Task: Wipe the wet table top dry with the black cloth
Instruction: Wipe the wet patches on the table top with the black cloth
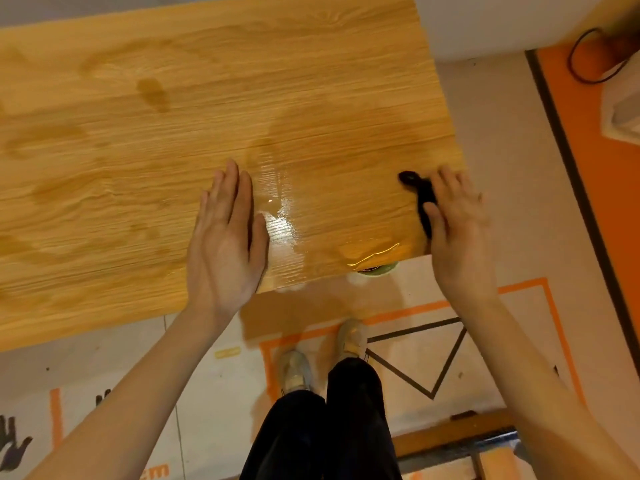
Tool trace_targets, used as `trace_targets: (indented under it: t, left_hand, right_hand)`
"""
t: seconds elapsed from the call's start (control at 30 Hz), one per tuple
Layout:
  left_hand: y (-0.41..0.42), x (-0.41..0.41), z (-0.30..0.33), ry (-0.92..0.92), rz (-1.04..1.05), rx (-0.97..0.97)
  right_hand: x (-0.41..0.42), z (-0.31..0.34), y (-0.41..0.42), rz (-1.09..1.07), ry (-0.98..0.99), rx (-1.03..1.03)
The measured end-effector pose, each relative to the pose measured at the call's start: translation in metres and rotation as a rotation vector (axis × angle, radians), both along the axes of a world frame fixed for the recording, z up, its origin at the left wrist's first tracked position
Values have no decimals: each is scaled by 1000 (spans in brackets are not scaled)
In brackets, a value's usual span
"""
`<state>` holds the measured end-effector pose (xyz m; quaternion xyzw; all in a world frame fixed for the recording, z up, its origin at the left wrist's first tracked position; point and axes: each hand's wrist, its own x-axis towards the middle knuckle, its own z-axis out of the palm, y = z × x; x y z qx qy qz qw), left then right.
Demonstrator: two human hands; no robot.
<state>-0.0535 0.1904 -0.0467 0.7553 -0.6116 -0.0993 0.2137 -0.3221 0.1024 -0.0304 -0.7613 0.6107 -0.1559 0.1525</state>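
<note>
The wooden table top (pixel 145 174) fills the upper left of the head view, with dark damp patches and a shiny puddle (pixel 282 223) near its front edge. My left hand (pixel 225 237) hovers flat over the front edge, fingers together, holding nothing. My right hand (pixel 457 223) lies at the table's right front corner, pressing on the black cloth (pixel 420 194). Only a bunched strip of the cloth shows beside my thumb; the remainder is under my palm.
A green round object (pixel 375 270) peeks out below the table's front edge. My feet (pixel 322 355) stand on a floor mat with orange and black tape lines. A white object with a black cable (pixel 588 57) lies at the far right.
</note>
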Motion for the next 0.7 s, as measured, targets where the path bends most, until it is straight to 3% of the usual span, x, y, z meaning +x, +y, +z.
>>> trace_targets:
  t: [0.07, 0.17, 0.3, 0.4, 0.57, 0.7]
  left_hand:
    - [1, 1, -1, 0, -10, -7]
    - [1, 1, -2, -12, -19, -11]
    - [1, 4, -7, -17, -41, -30]
    - [1, 5, -9, -17, -48, -42]
    - [1, 3, -9, -19, -38, -69]
    - [0, 2, -9, -26, -26, -53]
  right_hand:
    - [-5, 0, -1, -145, 1, -31]
    - [59, -8, 31, -234, 1, -90]
    - [145, -15, 91, 105, -1, -159]
    - [115, -15, 82, 265, -27, -165]
    - [-7, -11, 36, -159, -74, -93]
    - [44, -17, 58, -353, -127, -190]
